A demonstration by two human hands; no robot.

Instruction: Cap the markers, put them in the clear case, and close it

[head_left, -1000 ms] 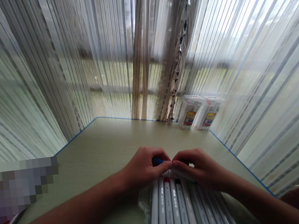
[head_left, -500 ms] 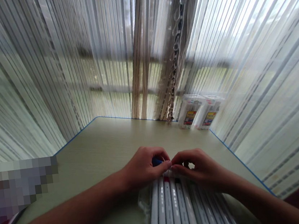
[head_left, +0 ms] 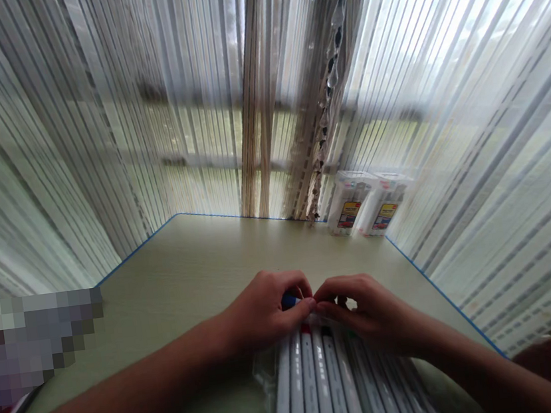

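The left hand (head_left: 270,304) was curled, its thumb and finger tips close together, and I saw a small blue thing (head_left: 290,300) in the gap inside the curl. From so far off I could not tell if the hand held it or if it was just behind. The right hand (head_left: 368,307) was bent much the same, its finger tips touching or almost touching the left ones. I could not tell if they pinched something thin.

Both hands were at the far end of the marker case (head_left: 269,401), the left by its left corner, the right over more of its right part. So I judged the right hand a bit nearer to it. In the case, white markers (head_left: 322,388) lay side by side, their long way pointing up at the hands.

Past the case was the pale table (head_left: 188,277). Beyond the case and to its right stood two clear packs (head_left: 363,206), with a stripy curtain (head_left: 189,76) behind.
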